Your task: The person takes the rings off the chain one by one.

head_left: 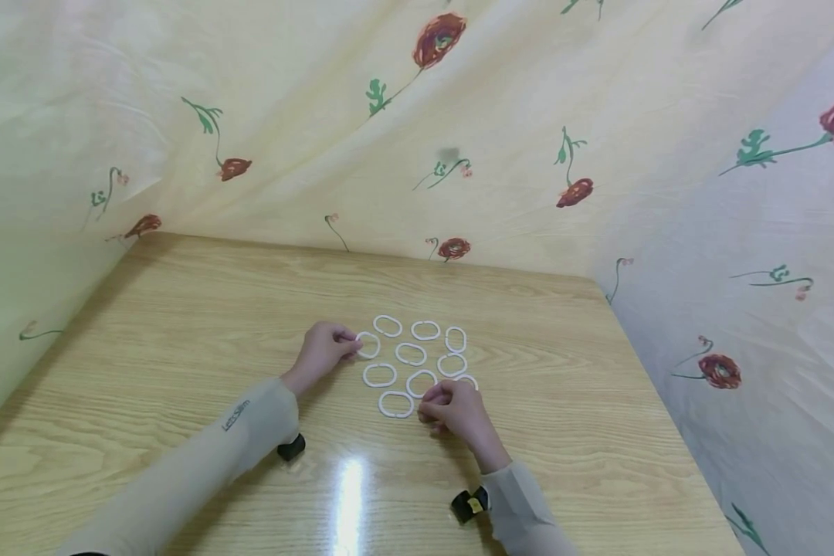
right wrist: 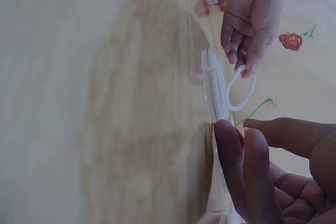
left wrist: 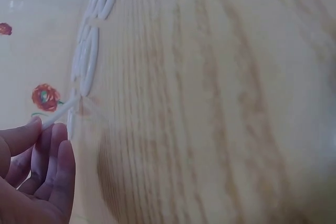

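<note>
Rings everywhere on the wooden surface (head_left: 181,324): white oval rings laid flat in rough rows near its middle, with floral cloth (head_left: 459,116) hung behind and to both sides. The left hand (head_left: 327,349) pinches the leftmost ring (head_left: 368,345) by its near edge, and the right wrist view shows that ring tipped up off the wood, gripped between thumb and fingertips. The right hand (head_left: 455,408) sits at the near right of the cluster, fingers curled over a ring (head_left: 467,380) that is mostly hidden beneath them; it looks like a pinch, though exactly how much of the ring it holds cannot be told. Close beside it lie the front ring (head_left: 395,404) and the ring just behind (head_left: 421,383), both flat.

To my eye, the trick is a light fingertip grip on one rim, lifting straight up so neighbouring rings, lying very near, are not nudged out of their rows.
</note>
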The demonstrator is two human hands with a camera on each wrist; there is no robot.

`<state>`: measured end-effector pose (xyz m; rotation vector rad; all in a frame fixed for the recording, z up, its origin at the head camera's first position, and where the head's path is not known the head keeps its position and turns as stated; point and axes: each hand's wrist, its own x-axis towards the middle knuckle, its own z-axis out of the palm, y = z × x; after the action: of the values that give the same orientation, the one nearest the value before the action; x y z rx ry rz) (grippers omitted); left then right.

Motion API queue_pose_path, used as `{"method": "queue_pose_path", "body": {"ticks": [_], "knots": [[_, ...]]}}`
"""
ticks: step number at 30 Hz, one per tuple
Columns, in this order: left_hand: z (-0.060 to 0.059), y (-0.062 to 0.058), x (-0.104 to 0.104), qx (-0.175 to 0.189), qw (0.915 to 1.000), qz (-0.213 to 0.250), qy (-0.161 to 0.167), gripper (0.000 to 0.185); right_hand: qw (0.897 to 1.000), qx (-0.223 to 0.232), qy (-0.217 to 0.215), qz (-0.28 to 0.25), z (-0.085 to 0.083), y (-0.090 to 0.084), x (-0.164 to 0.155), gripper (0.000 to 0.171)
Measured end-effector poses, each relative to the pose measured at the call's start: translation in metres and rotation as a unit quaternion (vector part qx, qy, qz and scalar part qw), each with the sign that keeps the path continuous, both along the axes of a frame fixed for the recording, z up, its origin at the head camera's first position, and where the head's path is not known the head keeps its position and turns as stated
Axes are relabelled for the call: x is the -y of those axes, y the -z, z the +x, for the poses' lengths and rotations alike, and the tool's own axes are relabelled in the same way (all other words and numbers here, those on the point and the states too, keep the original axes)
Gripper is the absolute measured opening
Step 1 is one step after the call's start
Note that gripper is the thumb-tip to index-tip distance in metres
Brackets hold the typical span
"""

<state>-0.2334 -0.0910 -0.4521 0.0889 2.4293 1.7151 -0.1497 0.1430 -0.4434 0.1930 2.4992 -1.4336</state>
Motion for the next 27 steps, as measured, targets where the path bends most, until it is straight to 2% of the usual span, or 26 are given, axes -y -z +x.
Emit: {"method": "queue_pose_path", "body": {"ticks": [4,8,17,27], "knots": [[-0.001,0.000,-0.002,0.008,0.9999,0.001,0.006,0.012,1.000,0.007,-0.003,-0.003,0.001,0.000,-0.001,0.006],[-0.003,-0.001,-0.002,0.010,0.9998,-0.017,0.007,0.012,1.000,0.004,-0.010,-0.002,0.003,0.000,-0.002,0.007],[-0.008,-0.008,-0.002,0.016,0.9958,-0.086,0.028,0.012,1.000,0.001,-0.021,-0.014,0.005,-0.001,-0.001,0.009],[-0.009,-0.016,-0.006,0.025,0.9864,-0.156,0.045,0.017,0.999,-0.002,-0.031,-0.019,0.005,-0.001,-0.003,0.010]]}}
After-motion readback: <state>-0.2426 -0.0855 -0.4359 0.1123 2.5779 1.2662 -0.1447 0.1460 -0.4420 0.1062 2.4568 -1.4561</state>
